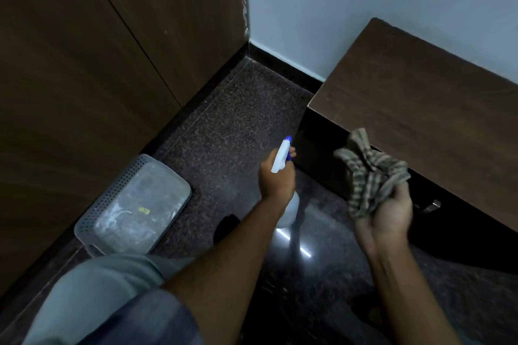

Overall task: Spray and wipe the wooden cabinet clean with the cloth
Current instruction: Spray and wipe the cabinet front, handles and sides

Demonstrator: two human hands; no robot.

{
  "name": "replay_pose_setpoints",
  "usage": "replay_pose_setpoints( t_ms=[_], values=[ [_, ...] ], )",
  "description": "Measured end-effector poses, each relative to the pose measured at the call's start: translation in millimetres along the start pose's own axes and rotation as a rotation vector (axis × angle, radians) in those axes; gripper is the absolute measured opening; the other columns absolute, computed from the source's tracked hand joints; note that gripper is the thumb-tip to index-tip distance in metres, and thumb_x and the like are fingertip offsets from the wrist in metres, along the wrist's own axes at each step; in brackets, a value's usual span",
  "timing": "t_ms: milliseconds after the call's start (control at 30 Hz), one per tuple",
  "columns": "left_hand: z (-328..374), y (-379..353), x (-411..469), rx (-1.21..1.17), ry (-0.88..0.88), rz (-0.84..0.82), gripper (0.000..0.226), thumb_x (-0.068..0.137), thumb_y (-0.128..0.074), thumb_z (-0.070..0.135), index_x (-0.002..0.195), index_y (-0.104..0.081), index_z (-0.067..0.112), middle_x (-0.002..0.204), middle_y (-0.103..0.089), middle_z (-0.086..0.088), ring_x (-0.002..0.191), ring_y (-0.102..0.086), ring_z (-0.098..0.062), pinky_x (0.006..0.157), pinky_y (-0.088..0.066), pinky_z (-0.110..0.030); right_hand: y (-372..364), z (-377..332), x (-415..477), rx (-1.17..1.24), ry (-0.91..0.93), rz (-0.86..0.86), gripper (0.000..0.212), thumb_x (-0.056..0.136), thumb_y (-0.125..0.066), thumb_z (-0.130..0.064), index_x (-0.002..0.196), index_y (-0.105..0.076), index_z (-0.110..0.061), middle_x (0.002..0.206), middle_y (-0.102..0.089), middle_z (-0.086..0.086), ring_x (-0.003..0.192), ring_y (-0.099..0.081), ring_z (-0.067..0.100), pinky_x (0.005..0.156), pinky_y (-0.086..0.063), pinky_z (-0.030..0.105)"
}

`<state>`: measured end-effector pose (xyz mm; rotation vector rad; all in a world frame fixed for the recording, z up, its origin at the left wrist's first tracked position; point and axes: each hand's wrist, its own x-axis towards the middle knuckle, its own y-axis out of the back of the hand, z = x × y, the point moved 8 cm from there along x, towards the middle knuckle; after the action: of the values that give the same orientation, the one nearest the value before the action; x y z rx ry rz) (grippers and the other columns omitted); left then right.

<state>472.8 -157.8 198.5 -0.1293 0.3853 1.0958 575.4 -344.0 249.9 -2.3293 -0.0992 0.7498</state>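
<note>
1. Dark brown wood forms the low cabinet [420,109] at the right of the frame, its top bare, set against the pale wall [364,3].
2. The striped cloth [370,176] is bunched in the right hand [389,218], fingers closed around it, just in front of the cabinet edge.
3. The left hand [276,179], centre frame, grips a spray bottle [283,159], a finger at its blue trigger.
4. A grey perforated basket [84,221] lies on the speckled floor [238,120], lower left, beside tall wooden panels [84,50].

Open floor [232,120] between tall wardrobe [84,64] and low cabinet [420,98]; grey basket [112,199] blocks left side.
</note>
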Motion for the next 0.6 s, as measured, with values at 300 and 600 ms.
replay_pose_setpoints(
  t_ms=[300, 600],
  values=[
    [-20.7, -4.7, -4.7, -0.077, 0.114, 0.007, 0.04, 0.085, -0.053, -0.008, 0.098, -0.077, 0.021, 0.102, -0.078, -0.006, 0.083, -0.065, -0.018, 0.079, -0.05, -0.039, -30.9, 0.4, 17.5, -2.078, 1.321, -0.415, 0.038, 0.1, -0.048, -0.007, 0.136, -0.052, 0.004, 0.162, -0.02, 0.025, 0.153, -0.012, 0.04, 0.124, -0.018, 0.047],
    [-24.2, 1.9, 2.5, 0.005, 0.106, 0.004, 0.037, 0.088, -0.054, -0.003, 0.098, -0.075, 0.026, 0.104, -0.078, -0.001, 0.1, -0.072, -0.019, 0.094, -0.058, -0.038, -38.2, 38.8, 60.4, -2.762, 1.707, -1.221, 0.055, 0.1, -0.006, 0.0, 0.152, -0.021, 0.014, 0.159, -0.007, 0.037, 0.151, -0.003, 0.048, 0.124, 0.004, 0.054]
  ],
)
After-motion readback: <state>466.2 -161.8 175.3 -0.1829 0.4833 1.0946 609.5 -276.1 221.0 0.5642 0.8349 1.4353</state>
